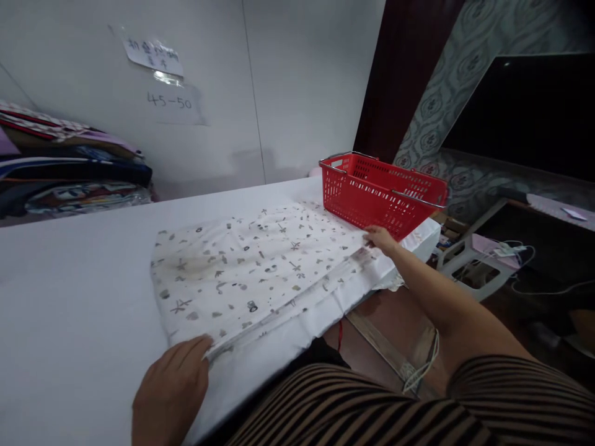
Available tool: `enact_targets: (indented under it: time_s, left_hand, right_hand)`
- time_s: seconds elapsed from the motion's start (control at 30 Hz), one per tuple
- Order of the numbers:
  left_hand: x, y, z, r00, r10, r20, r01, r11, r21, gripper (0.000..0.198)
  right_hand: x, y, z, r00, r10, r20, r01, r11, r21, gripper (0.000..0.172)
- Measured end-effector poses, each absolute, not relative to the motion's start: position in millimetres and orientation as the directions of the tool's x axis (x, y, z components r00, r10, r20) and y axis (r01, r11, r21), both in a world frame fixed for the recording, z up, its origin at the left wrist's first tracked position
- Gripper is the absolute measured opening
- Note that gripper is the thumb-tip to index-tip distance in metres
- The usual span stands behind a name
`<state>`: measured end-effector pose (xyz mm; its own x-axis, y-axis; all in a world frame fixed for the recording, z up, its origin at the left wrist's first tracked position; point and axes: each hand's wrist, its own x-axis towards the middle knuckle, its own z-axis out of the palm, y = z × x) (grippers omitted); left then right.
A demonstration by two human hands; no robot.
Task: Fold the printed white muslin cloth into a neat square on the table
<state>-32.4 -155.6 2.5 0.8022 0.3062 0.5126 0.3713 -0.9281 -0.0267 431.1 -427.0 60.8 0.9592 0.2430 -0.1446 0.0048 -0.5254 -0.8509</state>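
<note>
We count one white table (pixel 83 297) across the frame, one cloth (pixel 260 260) at its centre, one fabric stack (pixel 69 164) at the left, one red basket (pixel 372 195) right of centre, and two paper signs (pixel 170 102) at upper left. Our left hand (pixel 174 387), lower left, has its fingers together at the cloth's near corner; we cannot tell whether they grip. Our right hand (pixel 381 238), right of centre, pinches the near edge. The white cloth lies spread, grey-brown motifs throughout, creased along that edge.
</note>
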Motion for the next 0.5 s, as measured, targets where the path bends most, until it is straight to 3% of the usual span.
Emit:
enact_targets:
  time_s: [0.13, 0.33, 0.5]
  left_hand:
    - [-24, -162, 5, 0.775, 0.278, 0.568, 0.344, -0.939, -0.010, 0.032]
    - [-19, -168, -16, 0.839, 0.365, 0.403, 0.380, -0.924, 0.045, 0.033]
    - [-24, -172, -12, 0.812, 0.444, 0.378, 0.424, -0.895, 0.140, 0.033]
  right_hand:
    - [451, -428, 82, 0.988, 0.155, 0.002, 0.083, -0.518, -0.851, 0.043]
    - [439, -454, 40, 0.988, 0.094, -0.120, -0.034, -0.634, -0.772, 0.035]
    - [441, -460, 34, 0.985, 0.115, -0.131, -0.026, -0.649, -0.760, 0.018]
